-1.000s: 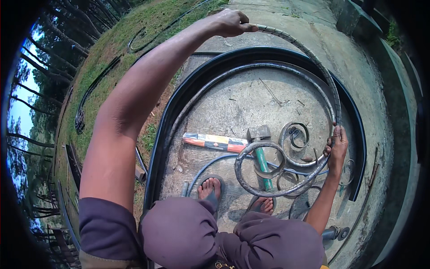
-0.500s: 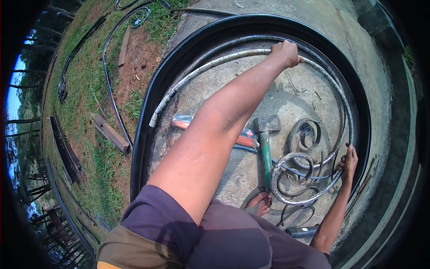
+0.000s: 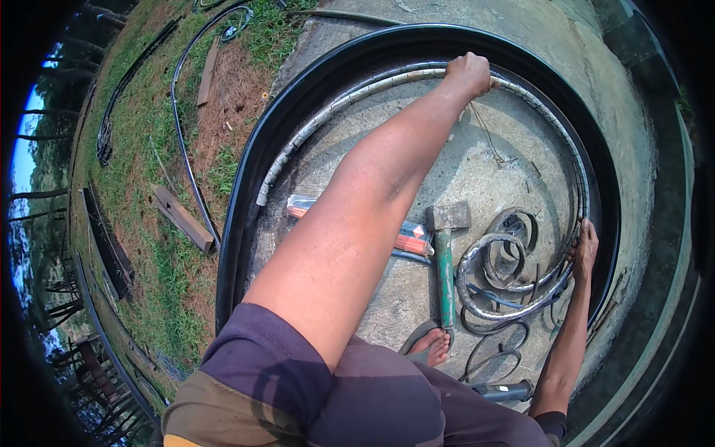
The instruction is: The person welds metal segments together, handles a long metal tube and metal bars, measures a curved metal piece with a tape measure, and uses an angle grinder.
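A long silvery-white hose [image 3: 320,117] with a spiral wrap curves along the inside of a tall black curved band [image 3: 240,205]. At the far side of the curve, my left hand [image 3: 468,74] is closed around the hose, near the band's inner wall. Farther right and nearer to me, my right hand [image 3: 586,244] is closed on the hose's right-hand run, its fingers partly hidden. From there the hose loops back into a coil on the concrete. Its other end lies loose at the left, by the band.
A green-handled sledgehammer [image 3: 445,272] lies inside the band, beside a plastic packet of reddish rods [image 3: 412,242] partly behind my left arm. Near my sandalled foot [image 3: 430,347] are black cords [image 3: 495,357] and a black cylindrical tool [image 3: 505,391]. A wooden block [image 3: 181,217] rests on grass.
Both hands have moved slightly away from me with the hose. Its far run now sits closer to the band's wall, and the coil has shifted away from me too.
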Demonstrator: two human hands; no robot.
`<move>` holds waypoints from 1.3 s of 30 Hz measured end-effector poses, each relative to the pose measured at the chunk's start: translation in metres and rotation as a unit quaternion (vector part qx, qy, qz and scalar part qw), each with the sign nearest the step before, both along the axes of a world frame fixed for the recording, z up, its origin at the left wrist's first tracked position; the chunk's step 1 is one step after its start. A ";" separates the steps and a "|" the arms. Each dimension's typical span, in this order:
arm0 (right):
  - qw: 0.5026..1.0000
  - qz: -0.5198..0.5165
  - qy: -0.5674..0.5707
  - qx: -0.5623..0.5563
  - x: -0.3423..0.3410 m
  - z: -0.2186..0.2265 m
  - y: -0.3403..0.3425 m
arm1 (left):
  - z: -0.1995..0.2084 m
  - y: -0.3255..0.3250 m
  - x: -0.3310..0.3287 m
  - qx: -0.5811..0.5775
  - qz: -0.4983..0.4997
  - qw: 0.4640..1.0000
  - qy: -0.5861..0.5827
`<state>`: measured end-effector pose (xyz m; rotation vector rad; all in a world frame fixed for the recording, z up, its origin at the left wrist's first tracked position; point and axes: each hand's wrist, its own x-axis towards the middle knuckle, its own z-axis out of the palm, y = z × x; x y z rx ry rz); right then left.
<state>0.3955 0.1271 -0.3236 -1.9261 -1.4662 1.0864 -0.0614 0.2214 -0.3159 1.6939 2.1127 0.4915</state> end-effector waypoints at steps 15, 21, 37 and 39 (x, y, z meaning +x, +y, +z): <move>0.854 0.152 -0.478 0.138 -0.022 -0.012 0.019 | 0.009 -0.146 0.018 0.206 -0.092 0.974 0.032; 0.855 0.137 -0.442 0.233 -0.009 -0.027 0.029 | 0.025 -0.249 0.035 0.153 -0.110 0.982 -0.026; 0.866 0.137 -0.378 0.298 0.010 -0.063 0.059 | -0.001 -0.330 0.104 -0.050 -0.070 0.976 -0.201; 0.870 0.136 -0.377 0.289 0.012 -0.060 0.060 | -0.003 -0.327 0.107 -0.061 -0.077 0.974 -0.204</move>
